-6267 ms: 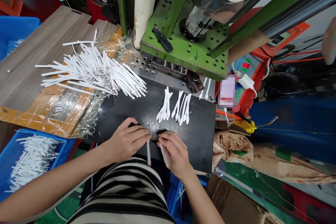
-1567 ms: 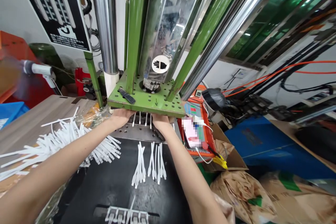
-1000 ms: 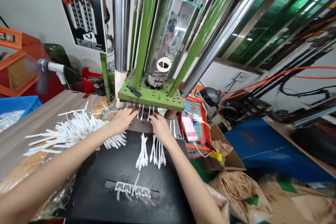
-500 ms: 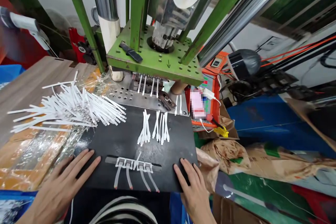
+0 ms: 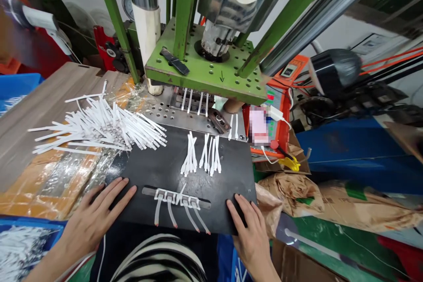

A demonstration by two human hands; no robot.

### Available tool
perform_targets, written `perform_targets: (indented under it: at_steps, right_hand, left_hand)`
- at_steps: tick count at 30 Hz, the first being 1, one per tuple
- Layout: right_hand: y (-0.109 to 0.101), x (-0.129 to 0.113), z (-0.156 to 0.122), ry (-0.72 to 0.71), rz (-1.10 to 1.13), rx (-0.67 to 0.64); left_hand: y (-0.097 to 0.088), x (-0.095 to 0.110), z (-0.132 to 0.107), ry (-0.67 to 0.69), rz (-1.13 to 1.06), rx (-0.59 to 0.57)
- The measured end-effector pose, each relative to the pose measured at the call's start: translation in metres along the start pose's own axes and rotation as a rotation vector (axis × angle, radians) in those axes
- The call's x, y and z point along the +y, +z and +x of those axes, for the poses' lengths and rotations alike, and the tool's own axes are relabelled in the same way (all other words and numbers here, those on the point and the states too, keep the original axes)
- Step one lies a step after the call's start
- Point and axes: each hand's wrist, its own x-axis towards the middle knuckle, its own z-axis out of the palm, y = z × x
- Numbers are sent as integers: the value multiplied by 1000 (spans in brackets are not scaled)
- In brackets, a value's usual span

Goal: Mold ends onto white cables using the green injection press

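Note:
My left hand (image 5: 99,207) lies with fingers spread on the left front edge of a black board (image 5: 218,198). At the board's right front corner rests my right hand (image 5: 247,220), its fingers stretched out; neither hand holds anything. Between them sits a white moulded strip (image 5: 180,197) on a flat metal bar (image 5: 150,191), with several pale tails hanging toward me. Farther back on the board lie two small groups of white strips, a left group (image 5: 189,156) and a right group (image 5: 210,154). Left of these is a large heap of white strips (image 5: 109,125).
A green press (image 5: 205,81) stands over a perforated metal plate (image 5: 158,112), with several strips in the mould (image 5: 194,97) beneath it. An orange control box (image 5: 284,105) is at right. Blue bins, a left front bin (image 5: 59,229) among them, and brown paper sacks (image 5: 291,189) surround the bench.
The view has shifted, so the whole scene sits slightly farther right and higher. Both hands keep their places on the board, and the strips lie as before.

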Motion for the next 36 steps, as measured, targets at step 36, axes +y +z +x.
perform_targets:
  at_steps: [36]
  right_hand:
    - [-23,-55,65,-49,613,82]
  left_hand:
    - [-9,0,35,94,-208,-9]
